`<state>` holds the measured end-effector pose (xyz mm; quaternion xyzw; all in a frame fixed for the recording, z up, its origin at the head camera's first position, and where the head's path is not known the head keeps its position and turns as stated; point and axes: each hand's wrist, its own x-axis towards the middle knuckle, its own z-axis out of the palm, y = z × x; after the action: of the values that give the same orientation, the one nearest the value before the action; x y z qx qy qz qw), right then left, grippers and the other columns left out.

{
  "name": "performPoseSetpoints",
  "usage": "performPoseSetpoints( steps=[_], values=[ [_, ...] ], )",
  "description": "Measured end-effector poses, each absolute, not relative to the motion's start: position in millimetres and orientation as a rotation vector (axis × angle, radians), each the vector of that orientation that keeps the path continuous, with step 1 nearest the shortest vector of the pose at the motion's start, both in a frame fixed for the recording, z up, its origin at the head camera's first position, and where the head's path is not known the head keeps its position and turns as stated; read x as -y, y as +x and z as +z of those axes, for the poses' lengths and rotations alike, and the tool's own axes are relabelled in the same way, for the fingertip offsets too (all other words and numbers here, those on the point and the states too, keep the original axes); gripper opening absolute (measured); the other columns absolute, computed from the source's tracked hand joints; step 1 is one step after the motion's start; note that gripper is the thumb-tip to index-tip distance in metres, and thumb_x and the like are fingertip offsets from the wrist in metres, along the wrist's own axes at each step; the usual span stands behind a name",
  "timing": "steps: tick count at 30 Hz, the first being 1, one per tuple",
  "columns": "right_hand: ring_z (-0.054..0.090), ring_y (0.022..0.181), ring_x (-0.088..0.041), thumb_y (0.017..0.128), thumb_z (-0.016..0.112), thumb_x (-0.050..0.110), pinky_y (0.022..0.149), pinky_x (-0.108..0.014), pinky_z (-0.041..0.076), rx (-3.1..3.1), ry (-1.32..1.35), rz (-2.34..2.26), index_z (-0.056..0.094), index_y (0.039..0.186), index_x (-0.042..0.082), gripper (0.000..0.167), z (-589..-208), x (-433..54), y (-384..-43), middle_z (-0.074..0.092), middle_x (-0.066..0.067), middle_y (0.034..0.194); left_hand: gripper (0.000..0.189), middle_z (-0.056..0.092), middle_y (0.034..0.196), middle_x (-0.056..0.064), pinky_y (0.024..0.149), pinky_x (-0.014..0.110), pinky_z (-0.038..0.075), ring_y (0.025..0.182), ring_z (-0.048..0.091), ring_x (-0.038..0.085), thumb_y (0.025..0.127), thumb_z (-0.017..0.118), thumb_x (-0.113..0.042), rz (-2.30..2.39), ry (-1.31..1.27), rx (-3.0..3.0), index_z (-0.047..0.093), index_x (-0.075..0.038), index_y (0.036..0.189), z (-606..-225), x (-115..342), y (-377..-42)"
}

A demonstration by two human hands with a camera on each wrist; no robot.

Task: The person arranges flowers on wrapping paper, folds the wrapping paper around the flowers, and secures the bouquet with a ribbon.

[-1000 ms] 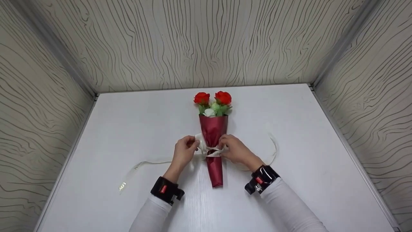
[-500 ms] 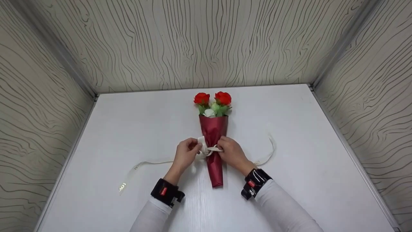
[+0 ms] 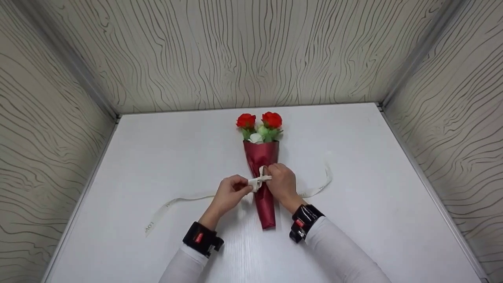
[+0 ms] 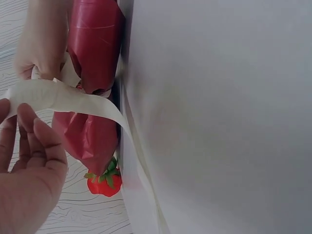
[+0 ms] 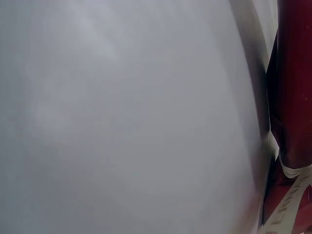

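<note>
A bouquet in dark red wrapping (image 3: 261,152) lies on the table, with red roses (image 3: 272,120) and a white flower (image 3: 256,137) at its far end. Cream ribbon (image 3: 254,184) circles its narrowed middle. My left hand (image 3: 229,195) pinches a folded length of ribbon at the bouquet's left side; the left wrist view shows the ribbon (image 4: 85,104) stretched from the fingertips past the wrapping. Over the wrapping's right side, my right hand (image 3: 283,183) grips a ribbon loop between thumb and fingers. In the right wrist view only wrapping (image 5: 296,73) and lettered ribbon (image 5: 287,207) show; the hand is out of frame.
One ribbon tail (image 3: 157,216) trails left across the white table (image 3: 169,149). Another tail (image 3: 328,177) curves off to the right. Wood-patterned panels (image 3: 243,51) stand behind the table and on both sides.
My left hand has moved slightly right and nearer, bringing its ribbon fold over the wrapping. The right hand has turned more upright, and a ribbon loop now stands up beside its fingers.
</note>
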<state>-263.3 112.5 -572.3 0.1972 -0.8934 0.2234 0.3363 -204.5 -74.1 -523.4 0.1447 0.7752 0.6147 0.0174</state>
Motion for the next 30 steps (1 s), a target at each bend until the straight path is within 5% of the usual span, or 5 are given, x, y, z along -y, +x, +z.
performPoseSetpoints(
  steps=[11, 25, 30],
  values=[
    [0.05, 0.05, -0.021, 0.082, 0.058, 0.022, 0.043, -0.035, 0.038, 2.419, 0.376, 0.636, 0.042, 0.051, 0.015, 0.036, -571.3, -111.9, -262.6, 0.047, -0.001, 0.053, 0.004, 0.054, 0.078, -0.007, 0.055, 0.024, 0.046, 0.067, 0.051, 0.006, 0.082, 0.063, -0.014, 1.707, 0.767, -2.728, 0.068, -0.014, 0.082, -521.2, 58.2, -196.7],
    [0.045, 0.045, -0.019, 0.082, 0.059, 0.029, 0.04, -0.033, 0.033, 2.444, 0.373, 0.69, 0.038, 0.049, 0.018, 0.041, -571.6, -114.0, -262.8, 0.041, 0.002, 0.049, 0.014, 0.051, 0.09, -0.005, 0.07, 0.013, 0.041, 0.08, 0.051, 0.003, 0.078, 0.063, -0.009, 1.077, 1.139, -2.796, 0.069, -0.014, 0.09, -546.6, 46.4, -175.1],
    [0.045, 0.046, -0.018, 0.082, 0.058, 0.03, 0.04, -0.032, 0.033, 2.472, 0.377, 0.687, 0.039, 0.05, 0.018, 0.04, -570.4, -113.7, -262.3, 0.041, 0.003, 0.05, 0.017, 0.053, 0.091, -0.003, 0.068, 0.02, 0.045, 0.083, 0.052, 0.01, 0.078, 0.063, -0.012, 1.21, 1.226, -2.605, 0.069, -0.014, 0.094, -543.2, 53.8, -180.9]
  ],
)
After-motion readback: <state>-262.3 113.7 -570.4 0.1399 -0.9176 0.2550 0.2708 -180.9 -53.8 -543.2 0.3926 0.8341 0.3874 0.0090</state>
